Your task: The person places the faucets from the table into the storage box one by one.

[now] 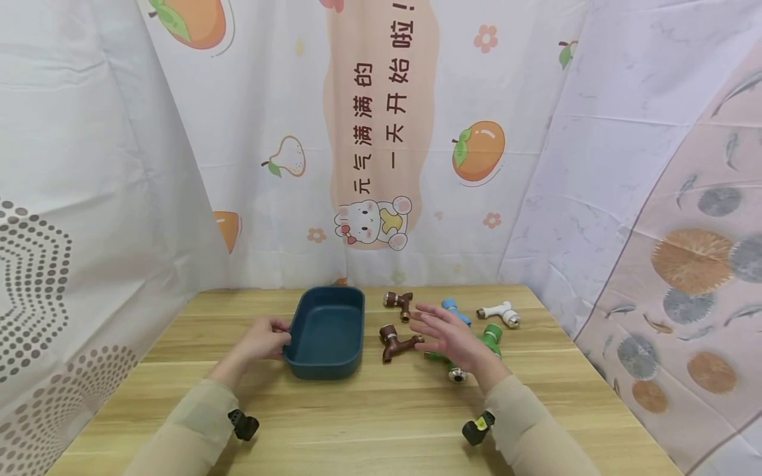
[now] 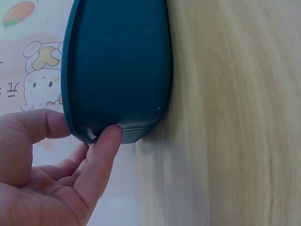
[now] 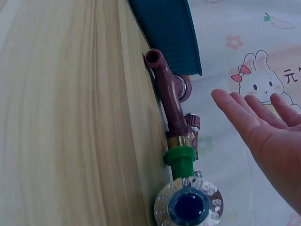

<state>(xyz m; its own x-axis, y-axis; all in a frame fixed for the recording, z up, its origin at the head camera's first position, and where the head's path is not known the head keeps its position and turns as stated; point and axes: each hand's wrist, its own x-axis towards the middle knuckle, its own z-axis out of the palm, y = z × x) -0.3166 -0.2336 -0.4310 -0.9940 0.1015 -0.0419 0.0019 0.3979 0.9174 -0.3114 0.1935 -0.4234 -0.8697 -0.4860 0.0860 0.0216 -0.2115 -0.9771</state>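
Note:
My left hand (image 1: pixel 266 338) holds the left side of a dark teal rectangular tray (image 1: pixel 324 372) in the head view. In the left wrist view, fingertips (image 2: pixel 110 136) rest on the tray's outer wall (image 2: pixel 117 61) and its rim. My right hand (image 1: pixel 455 340) hovers with fingers spread over plastic water taps, holding nothing. Just left of its fingertips lies a brown tap (image 1: pixel 389 344), with a second brown tap (image 1: pixel 406 304) behind. Under and beside the hand are green tap parts (image 1: pixel 491 336), partly hidden. The right wrist view shows a green tap's round chrome end (image 3: pixel 162 207) up close.
A blue tap (image 1: pixel 450 305) lies behind the right hand, partly covered by it. To its right is a white tap (image 1: pixel 505 312) with a chrome end. The wooden table (image 1: pixel 357 436) meets a printed curtain (image 1: pixel 286 251) at the back.

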